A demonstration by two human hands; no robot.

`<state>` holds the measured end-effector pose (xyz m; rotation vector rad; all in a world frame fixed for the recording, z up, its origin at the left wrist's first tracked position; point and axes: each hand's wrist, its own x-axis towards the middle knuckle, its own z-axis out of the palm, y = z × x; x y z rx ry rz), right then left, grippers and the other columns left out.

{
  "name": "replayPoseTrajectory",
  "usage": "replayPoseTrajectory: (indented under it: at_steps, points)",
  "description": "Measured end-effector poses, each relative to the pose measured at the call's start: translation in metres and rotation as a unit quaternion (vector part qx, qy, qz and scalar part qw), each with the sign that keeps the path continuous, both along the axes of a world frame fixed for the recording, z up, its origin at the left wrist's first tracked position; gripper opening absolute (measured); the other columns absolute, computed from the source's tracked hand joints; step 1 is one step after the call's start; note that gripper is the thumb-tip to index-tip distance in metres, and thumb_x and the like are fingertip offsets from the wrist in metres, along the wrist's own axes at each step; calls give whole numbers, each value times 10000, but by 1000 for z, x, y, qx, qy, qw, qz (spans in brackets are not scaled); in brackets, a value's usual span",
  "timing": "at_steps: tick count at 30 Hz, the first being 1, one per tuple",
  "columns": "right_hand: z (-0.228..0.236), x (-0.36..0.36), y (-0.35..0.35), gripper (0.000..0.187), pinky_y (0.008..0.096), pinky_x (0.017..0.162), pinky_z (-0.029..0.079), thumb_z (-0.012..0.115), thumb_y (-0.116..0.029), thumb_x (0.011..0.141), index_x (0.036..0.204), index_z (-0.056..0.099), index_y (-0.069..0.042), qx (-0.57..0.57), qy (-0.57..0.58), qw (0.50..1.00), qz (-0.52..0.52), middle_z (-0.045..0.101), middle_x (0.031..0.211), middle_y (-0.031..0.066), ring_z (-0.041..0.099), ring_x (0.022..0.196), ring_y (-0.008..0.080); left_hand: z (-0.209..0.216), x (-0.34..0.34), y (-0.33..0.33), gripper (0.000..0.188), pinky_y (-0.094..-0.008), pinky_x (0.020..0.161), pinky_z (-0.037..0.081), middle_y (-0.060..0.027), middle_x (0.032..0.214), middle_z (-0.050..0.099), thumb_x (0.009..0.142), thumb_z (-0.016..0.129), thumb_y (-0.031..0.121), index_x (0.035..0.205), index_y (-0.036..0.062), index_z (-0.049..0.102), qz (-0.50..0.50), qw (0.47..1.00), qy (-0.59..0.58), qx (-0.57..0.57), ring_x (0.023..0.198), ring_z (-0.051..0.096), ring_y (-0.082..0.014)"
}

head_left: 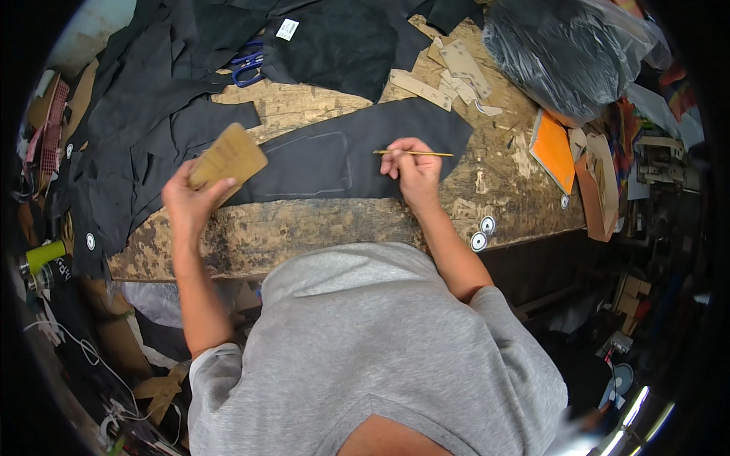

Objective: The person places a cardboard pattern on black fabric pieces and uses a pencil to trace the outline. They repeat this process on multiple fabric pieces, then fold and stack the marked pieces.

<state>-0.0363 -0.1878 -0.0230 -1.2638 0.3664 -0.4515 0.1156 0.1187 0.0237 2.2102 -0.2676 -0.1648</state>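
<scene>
My left hand [190,199] grips a tan cardboard template [230,158] with rounded corners, raised over the left part of a dark piece of leather-like material [380,125]. A pale outline is drawn on that piece, to the right of the template. In my right hand [414,167], a thin yellowish pen-like stick [430,153] is pinched between the fingers, above the material's right half. Which end of the stick marks cannot be made out.
Dark sheets [152,137] are heaped at the left and back of the worn wooden bench [266,235]. Blue-handled scissors [247,64] lie among them. Cardboard templates [464,68], a black plastic bag [563,57] and an orange notebook [553,152] are at the right.
</scene>
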Motion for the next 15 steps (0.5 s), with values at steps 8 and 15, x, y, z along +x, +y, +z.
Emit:
replayPoseTrajectory:
  at_steps: [8,15]
  points:
    - [3,-10,-9,252,264,702,543,461,-136,986,1119,565,50,10,32,999,-43,638,936,153,661,808,184,37,46,82,303,-235,688,481,-59,892,679,767,763,135,990,-31,642,57,947,-198,247,758,599,-87]
    - [22,-12,10,367,281,779,535,645,-31,857,1197,521,35,-141,-6,985,100,607,1107,155,628,975,187,46,-11,22,175,-233,626,498,-60,833,650,850,685,128,954,-2,631,-32,997,-3,-75,721,605,-93]
